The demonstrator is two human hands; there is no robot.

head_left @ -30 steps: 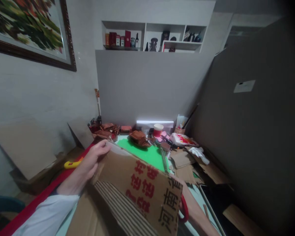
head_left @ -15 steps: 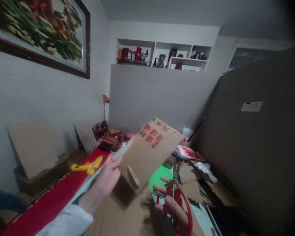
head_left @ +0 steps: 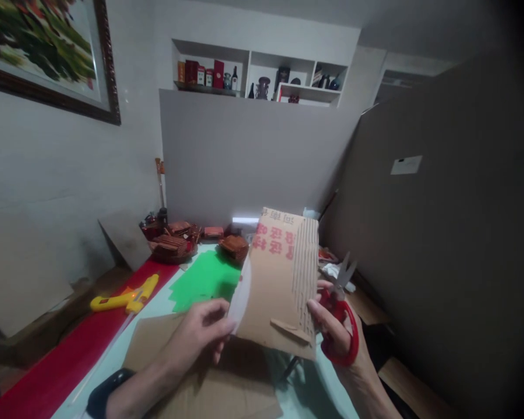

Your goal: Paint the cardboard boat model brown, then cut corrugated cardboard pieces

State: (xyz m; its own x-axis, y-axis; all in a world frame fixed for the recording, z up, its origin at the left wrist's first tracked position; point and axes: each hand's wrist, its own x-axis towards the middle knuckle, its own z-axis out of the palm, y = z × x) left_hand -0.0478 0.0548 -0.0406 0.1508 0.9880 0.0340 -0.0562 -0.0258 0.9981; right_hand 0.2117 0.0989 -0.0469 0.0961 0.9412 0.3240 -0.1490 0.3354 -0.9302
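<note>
A brown cardboard piece (head_left: 271,279) with red and black printed characters is held up above the table, its right side showing bare corrugated ridges. My left hand (head_left: 207,329) pinches its lower left edge, where a white strip runs along it. My right hand (head_left: 336,329) grips the right edge between thumb and fingers. Red-handled scissors (head_left: 353,334) hang on that same hand, their blades pointing up and parted. A torn flap sticks out near the lower edge of the piece. Beneath both hands lies a larger cardboard sheet (head_left: 236,390).
On the left, a yellow glue gun (head_left: 128,299) rests by a red cloth (head_left: 48,372). Green sheet material (head_left: 205,279) lies behind my left hand. Brown bundles (head_left: 172,247) stand at the back. Cardboard scraps (head_left: 369,305) lie to the right.
The cardboard piece has turned more upright and now shows its ridged side. My right hand has come up to its right edge with the scissors. The view has shifted to the right.
</note>
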